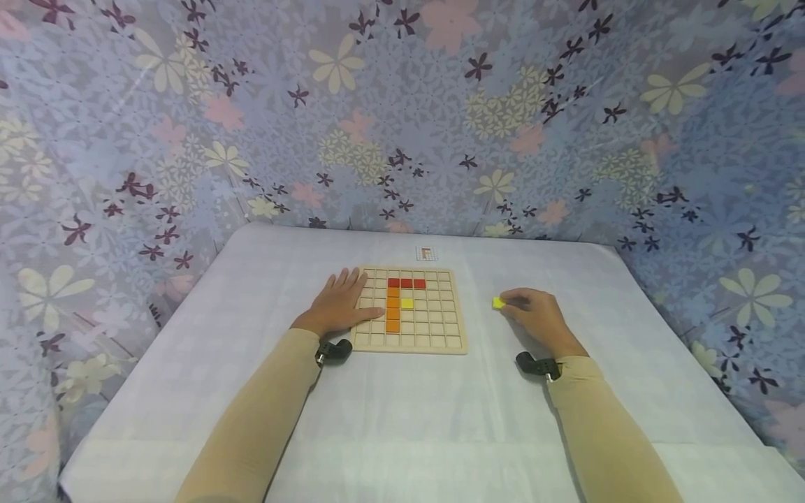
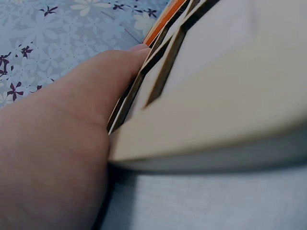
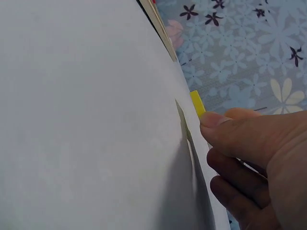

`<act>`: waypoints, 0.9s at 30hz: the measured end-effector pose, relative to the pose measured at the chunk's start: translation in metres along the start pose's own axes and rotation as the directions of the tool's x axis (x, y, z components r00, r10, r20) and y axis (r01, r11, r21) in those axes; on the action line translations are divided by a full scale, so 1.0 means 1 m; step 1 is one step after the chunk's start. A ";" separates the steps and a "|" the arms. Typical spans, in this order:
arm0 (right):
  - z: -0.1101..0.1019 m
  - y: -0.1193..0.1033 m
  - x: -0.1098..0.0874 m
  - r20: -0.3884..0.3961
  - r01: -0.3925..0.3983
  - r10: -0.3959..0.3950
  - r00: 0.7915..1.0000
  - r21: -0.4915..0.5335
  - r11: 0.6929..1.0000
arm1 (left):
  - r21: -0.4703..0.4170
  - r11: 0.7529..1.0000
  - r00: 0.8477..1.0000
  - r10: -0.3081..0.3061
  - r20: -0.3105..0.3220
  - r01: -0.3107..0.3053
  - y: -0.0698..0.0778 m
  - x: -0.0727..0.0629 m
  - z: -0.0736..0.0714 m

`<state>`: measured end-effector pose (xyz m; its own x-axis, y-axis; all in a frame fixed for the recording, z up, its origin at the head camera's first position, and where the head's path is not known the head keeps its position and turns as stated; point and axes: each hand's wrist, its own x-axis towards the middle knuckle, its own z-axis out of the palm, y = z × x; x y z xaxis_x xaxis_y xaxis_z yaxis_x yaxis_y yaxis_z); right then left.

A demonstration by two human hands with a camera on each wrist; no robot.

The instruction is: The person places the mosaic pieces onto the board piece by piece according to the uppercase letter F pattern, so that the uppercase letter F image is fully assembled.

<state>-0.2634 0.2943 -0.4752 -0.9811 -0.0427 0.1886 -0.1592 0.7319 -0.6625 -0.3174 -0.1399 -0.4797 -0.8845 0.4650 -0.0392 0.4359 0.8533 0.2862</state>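
Note:
A square wooden grid board [image 1: 434,348] lies on the table, its compartments framed by raised strips. Red tiles [image 1: 407,283] fill part of an upper row, and orange tiles [image 1: 393,313] run down a column below the leftmost red one. One yellow tile [image 1: 407,304] sits beside that column. My left hand [image 1: 336,304] rests on the board's left side with fingers spread, its thumb reaching toward the orange column. To the right of the board, my right hand [image 1: 537,316] pinches another yellow tile [image 3: 197,103] between thumb and fingers.
Behind the board lies a small printed card [image 1: 427,253] with a coloured grid pattern. The table [image 1: 402,419] has a white cloth, which shows a raised crease in the right wrist view. A flowered curtain [image 1: 402,140] hangs behind and along the sides.

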 end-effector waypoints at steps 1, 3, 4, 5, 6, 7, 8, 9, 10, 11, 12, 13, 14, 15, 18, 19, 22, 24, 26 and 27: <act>0.001 -0.001 0.001 0.000 -0.001 0.001 1.000 0.001 1.000 | 0.000 1.000 1.000 0.000 0.001 0.000 0.000 0.000 -0.001; 0.003 -0.002 0.002 0.002 -0.008 0.008 1.000 -0.002 1.000 | 0.001 1.000 1.000 0.002 0.000 -0.002 0.000 -0.001 -0.001; 0.004 -0.002 0.002 0.004 -0.011 0.011 1.000 -0.003 1.000 | 0.001 1.000 1.000 0.003 0.000 -0.003 -0.001 -0.001 -0.001; 0.005 -0.003 0.003 0.005 -0.013 0.013 1.000 -0.004 1.000 | 0.000 1.000 1.000 0.004 0.000 -0.004 0.000 -0.001 -0.001; 0.006 -0.004 0.003 0.007 -0.016 0.016 1.000 -0.005 1.000 | -0.001 1.000 1.000 0.005 0.000 -0.005 -0.001 -0.001 -0.001; 0.007 -0.005 0.003 0.008 -0.021 0.021 1.000 -0.004 1.000 | 0.000 1.000 1.000 0.005 0.000 -0.005 -0.001 -0.001 -0.001; 0.008 -0.006 0.002 0.009 -0.024 0.024 1.000 -0.004 1.000 | 0.001 1.000 1.000 0.007 -0.002 -0.007 -0.001 -0.001 -0.001; 0.008 -0.007 0.002 0.010 -0.025 0.025 1.000 -0.004 1.000 | 0.002 1.000 1.000 0.007 -0.002 -0.007 -0.001 -0.001 -0.001; 0.009 -0.008 0.002 0.012 -0.026 0.026 1.000 -0.001 1.000 | 0.006 1.000 1.000 0.007 -0.001 -0.007 -0.001 0.000 -0.001; 0.010 -0.010 0.003 0.013 -0.026 0.026 1.000 -0.002 1.000 | 0.007 1.000 1.000 0.006 0.000 -0.006 -0.001 0.000 -0.001; 0.010 -0.011 0.003 0.014 -0.028 0.028 1.000 -0.003 1.000 | 0.008 1.000 1.000 0.005 0.001 -0.005 0.000 0.000 -0.001; 0.011 -0.013 0.003 0.015 -0.029 0.029 0.999 -0.003 1.000 | 0.009 1.000 1.000 0.004 0.002 -0.004 0.000 0.000 -0.001; 0.012 -0.014 0.003 0.016 -0.029 0.029 0.999 -0.002 1.000 | 0.006 1.000 1.000 0.004 0.002 -0.004 0.000 0.000 -0.001; 0.013 -0.016 0.003 0.016 -0.027 0.027 1.000 0.000 1.000 | 0.004 1.000 1.000 0.004 0.004 -0.004 0.000 0.000 -0.002; 0.015 -0.021 0.004 0.016 -0.015 0.015 1.000 0.013 1.000 | -0.002 1.000 1.000 0.004 0.007 -0.004 0.001 -0.001 -0.002; 0.016 -0.022 0.004 0.018 -0.010 0.010 1.000 0.018 1.000 | 0.000 1.000 1.000 0.003 0.007 -0.003 0.001 -0.001 -0.002; 0.019 -0.028 0.005 0.023 0.002 -0.003 1.000 0.024 1.000 | 0.002 1.000 1.000 0.002 0.007 -0.002 0.000 0.000 -0.002; 0.022 -0.030 0.007 0.025 0.006 -0.007 1.000 0.021 1.000 | 0.006 1.000 1.000 0.000 0.005 0.000 0.000 0.000 -0.001; 0.024 -0.032 0.008 0.026 0.014 -0.014 1.000 0.017 1.000 | 0.007 1.000 1.000 0.000 0.005 0.000 0.000 0.000 -0.001; 0.025 -0.032 0.008 0.025 0.019 -0.020 0.999 0.014 1.000 | 0.008 1.000 1.000 -0.001 0.006 0.001 0.000 0.001 -0.001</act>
<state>-0.2689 0.2532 -0.4703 -0.9802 -0.0744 0.1834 -0.1799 0.7210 -0.6691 -0.3182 -0.1399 -0.4791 -0.8837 0.4659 -0.0453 0.4367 0.8555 0.2783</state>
